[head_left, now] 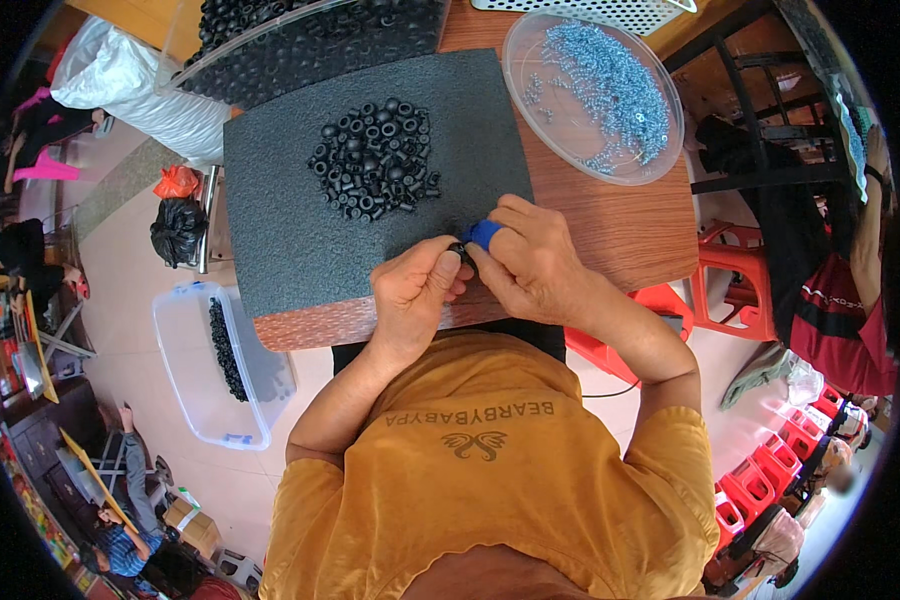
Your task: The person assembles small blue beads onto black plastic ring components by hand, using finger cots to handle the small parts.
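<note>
My left hand [415, 298] and my right hand [530, 258] meet over the near edge of a dark textured mat [270, 235]. Between the left thumb and fingers is a small black part [458, 249], pinched tight. A blue wrap [484, 234] covers a finger of the right hand, whose fingertips close in on the same part; whether they hold a second piece is hidden. Farther back on the mat lies a heap of small black round and tube-shaped parts [375, 160].
Behind the mat stands a clear bin [315, 30] full of black parts. At the right is a round clear tray [530, 110] of small bluish pieces on the wooden table [610, 225]. Another clear bin [185, 370] sits on the floor, left. Red stools [735, 290] stand right.
</note>
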A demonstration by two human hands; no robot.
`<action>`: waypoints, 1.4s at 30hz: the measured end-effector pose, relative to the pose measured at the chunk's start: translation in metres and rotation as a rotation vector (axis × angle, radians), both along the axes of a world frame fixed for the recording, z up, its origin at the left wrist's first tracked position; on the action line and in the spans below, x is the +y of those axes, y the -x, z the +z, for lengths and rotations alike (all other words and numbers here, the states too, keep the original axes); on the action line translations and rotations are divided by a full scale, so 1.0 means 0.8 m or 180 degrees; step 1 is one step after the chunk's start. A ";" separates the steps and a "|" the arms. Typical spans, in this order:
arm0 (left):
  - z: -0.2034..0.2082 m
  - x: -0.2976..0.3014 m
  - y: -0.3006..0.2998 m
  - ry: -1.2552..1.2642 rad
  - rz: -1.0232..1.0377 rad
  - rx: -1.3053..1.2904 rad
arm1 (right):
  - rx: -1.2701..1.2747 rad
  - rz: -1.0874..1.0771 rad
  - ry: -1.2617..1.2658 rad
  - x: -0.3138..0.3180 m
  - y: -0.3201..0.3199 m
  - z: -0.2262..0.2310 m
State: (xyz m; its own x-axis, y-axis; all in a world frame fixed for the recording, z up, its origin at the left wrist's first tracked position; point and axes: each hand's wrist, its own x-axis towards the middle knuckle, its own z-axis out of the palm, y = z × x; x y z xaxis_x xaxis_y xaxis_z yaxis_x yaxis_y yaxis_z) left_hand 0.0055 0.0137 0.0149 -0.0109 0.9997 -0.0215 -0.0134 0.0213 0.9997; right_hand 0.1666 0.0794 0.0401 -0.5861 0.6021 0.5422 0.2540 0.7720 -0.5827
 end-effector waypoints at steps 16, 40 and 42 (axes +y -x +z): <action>-0.005 0.007 0.005 0.0365 0.0111 -0.0700 | 0.0116 -0.0557 0.0238 0.005 0.005 -0.004; 0.006 0.021 0.037 0.0425 0.0492 -0.1957 | 0.0025 -0.0819 0.0254 0.011 0.016 -0.011; 0.004 0.017 0.044 0.0362 0.0553 -0.1965 | 0.0033 -0.0733 0.0233 0.006 0.020 -0.014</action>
State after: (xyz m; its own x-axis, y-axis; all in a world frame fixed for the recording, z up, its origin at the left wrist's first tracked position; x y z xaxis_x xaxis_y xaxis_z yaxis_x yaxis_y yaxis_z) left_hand -0.0297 0.0274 0.0183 -0.1242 0.9756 -0.1811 -0.5973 0.0722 0.7988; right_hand 0.1502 0.0846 0.0286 -0.4234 0.7573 0.4973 0.4123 0.6498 -0.6385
